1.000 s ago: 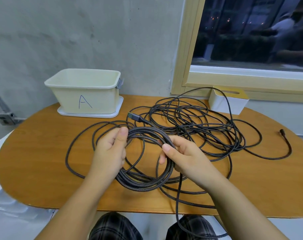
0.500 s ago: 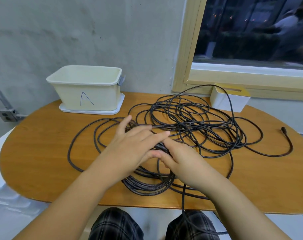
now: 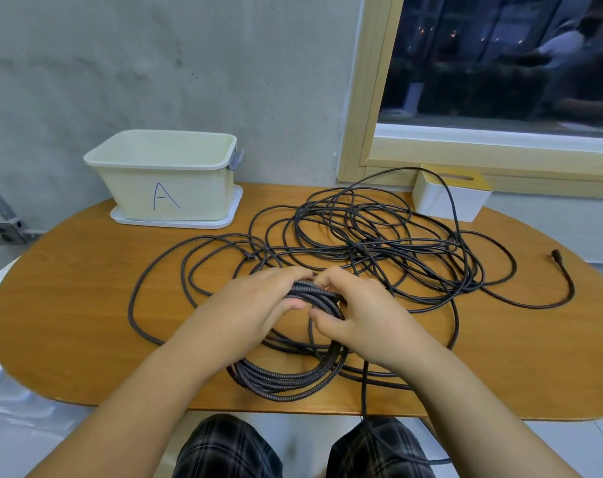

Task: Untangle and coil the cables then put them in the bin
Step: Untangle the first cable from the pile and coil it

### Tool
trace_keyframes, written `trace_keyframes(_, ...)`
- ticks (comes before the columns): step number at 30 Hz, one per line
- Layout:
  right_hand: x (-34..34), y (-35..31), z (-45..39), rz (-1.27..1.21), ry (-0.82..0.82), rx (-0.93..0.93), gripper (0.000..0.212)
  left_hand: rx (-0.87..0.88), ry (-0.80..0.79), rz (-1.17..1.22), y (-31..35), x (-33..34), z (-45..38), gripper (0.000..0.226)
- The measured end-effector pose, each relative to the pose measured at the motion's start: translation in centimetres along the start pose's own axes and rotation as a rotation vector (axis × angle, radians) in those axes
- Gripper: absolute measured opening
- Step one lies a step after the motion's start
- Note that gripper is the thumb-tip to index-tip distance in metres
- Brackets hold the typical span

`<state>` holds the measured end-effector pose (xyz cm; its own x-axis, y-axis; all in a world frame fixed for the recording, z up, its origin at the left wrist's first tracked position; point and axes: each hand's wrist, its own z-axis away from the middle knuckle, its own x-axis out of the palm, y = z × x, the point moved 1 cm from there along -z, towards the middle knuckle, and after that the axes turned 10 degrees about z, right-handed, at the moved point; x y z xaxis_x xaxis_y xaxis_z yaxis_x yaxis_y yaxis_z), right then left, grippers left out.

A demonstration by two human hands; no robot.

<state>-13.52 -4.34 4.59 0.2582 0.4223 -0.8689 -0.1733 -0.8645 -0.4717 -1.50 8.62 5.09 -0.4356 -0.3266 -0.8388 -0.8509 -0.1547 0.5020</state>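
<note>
Soft even indoor light; wide-angle edges bend.

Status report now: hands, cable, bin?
Left hand and right hand both shut on braided coil. Thin cable tangled on table. Bin holds nothing visible.

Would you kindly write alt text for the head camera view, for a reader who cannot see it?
Two hands, left hand and right hand, grip a coiled braided cable at the near edge of a wooden table. Behind lies a tangle of thin black cable; a cream bin marked A stands far left.
</note>
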Motion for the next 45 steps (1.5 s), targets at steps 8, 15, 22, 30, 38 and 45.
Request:
trace_keyframes(8, 0.3, 1.2, 1.0, -0.324, -0.025, 0.061, 0.006, -0.122, 0.422, 0.570, -1.1, 0.4, 1.0, 0.031)
trace_keyframes(15, 1.0, 0.9, 1.2, -0.494, 0.031, 0.102, 0.016, -0.283, 0.579, 0.859, -0.8, 2.1, 0.7, 0.025)
trace_keyframes(22, 1.2, 1.5, 1.3, -0.281, 0.057, 0.171, 0.017, -0.262, 0.346, 0.628, -1.9, 2.3, 1.0, 0.029)
trace_keyframes(30, 1.7, -0.1, 1.0, 0.159, -0.128, -0.049, 0.025, -0.024, -0.048, 0.106, 0.2, 1.4, -0.2, 0.053)
trace_keyframes(38, 0.8, 0.1, 0.9, -0.054, -0.026, 0.022, 0.024, -0.055, 0.034, 0.388, -0.6, 1.7, -0.4, 0.042)
trace_keyframes(45, 0.5, 2.1, 1.5, -0.295, 0.011, 0.090, 0.022, -0.207, 0.495, 0.686, -1.4, 0.7, 0.3, 0.076)
